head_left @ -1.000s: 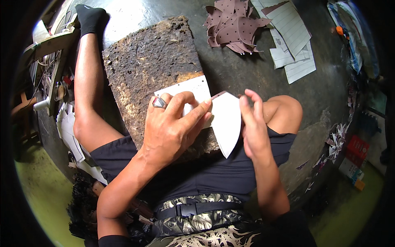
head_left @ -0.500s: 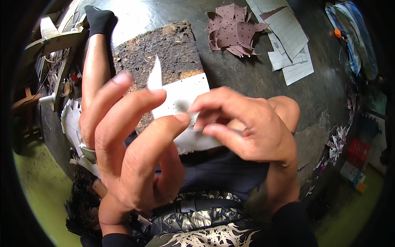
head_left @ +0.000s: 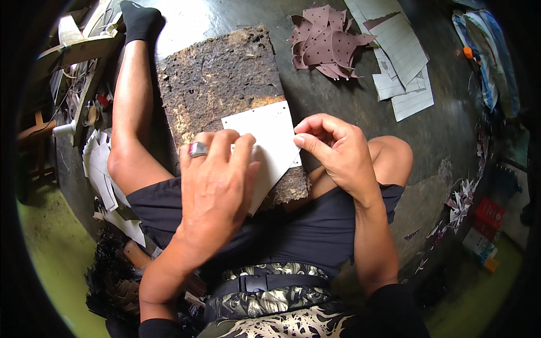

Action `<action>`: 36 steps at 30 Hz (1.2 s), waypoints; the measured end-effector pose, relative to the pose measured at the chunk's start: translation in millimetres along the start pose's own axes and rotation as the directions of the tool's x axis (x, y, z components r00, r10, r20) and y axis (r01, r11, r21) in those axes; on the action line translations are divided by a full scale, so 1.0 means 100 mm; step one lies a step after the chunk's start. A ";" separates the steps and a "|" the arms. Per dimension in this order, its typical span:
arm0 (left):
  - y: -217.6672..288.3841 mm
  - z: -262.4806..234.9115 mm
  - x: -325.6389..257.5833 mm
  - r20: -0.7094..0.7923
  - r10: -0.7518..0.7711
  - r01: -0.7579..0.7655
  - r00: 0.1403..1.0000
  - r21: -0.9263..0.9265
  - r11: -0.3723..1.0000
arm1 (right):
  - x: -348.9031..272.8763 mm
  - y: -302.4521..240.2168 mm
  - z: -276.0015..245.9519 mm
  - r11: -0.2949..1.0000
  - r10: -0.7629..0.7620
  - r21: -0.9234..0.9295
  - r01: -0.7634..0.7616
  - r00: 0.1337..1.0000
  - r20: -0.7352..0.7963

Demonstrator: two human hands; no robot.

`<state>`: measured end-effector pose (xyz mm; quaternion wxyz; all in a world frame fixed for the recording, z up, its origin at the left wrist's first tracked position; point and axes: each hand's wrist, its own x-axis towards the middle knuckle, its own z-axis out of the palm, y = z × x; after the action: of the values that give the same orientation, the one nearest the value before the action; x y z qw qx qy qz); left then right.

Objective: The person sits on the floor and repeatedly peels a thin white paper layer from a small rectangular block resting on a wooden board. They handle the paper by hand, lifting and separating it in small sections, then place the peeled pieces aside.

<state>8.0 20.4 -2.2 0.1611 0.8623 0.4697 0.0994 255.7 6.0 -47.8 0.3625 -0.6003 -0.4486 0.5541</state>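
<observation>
A white sheet piece with small dark holes along its edge lies on the near part of a rough, dark, pitted board. Over its left side my left hand is bent, fingertips pressed down on the sheet, a ring on one finger. What lies under those fingertips is mostly hidden. At the sheet's right edge, the thumb and index finger of my right hand are pinched together on the rim. A small holed white corner shows beneath the sheet.
Holed mauve cut pieces are heaped beyond the board to the right, beside lined paper sheets. White cut pieces lie by my left knee. A wooden frame stands at far left; scraps lie at right.
Both hands have come down from above the board. My left hand now presses on the sheet, and my right hand pinches its right edge. The upright white pointed piece no longer shows.
</observation>
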 end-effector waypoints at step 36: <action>-0.02 0.48 0.22 -0.192 0.041 -0.097 0.981 -0.294 0.951 | 0.11 0.19 0.12 0.938 0.139 0.319 -0.132 0.990 0.002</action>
<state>33.9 30.9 -47.3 0.2434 0.8306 0.4312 0.2547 246.0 9.4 -70.4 0.4202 -0.5689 -0.3073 0.6366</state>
